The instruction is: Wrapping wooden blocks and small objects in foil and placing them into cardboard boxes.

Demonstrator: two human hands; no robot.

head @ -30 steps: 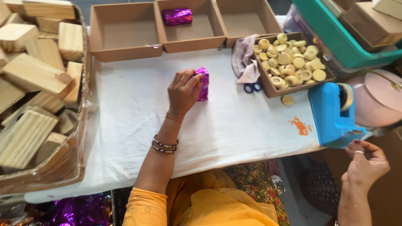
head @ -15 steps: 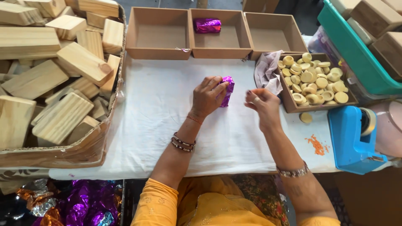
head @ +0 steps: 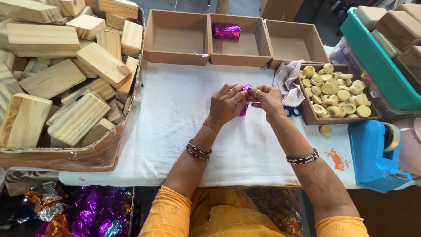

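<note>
A small package wrapped in shiny purple foil (head: 244, 104) stands on the white cloth, mostly hidden between the left hand (head: 226, 104) and the right hand (head: 266, 99), both of which pinch it at the top. 1 more purple foil-wrapped package (head: 226, 31), oblong and lying on its side, sits in the middle one of 3 brown cardboard trays (head: 239, 55) at the far edge.

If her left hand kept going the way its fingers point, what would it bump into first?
The left hand points right, at the purple foil packet it already touches; just beyond is her right hand.
</note>
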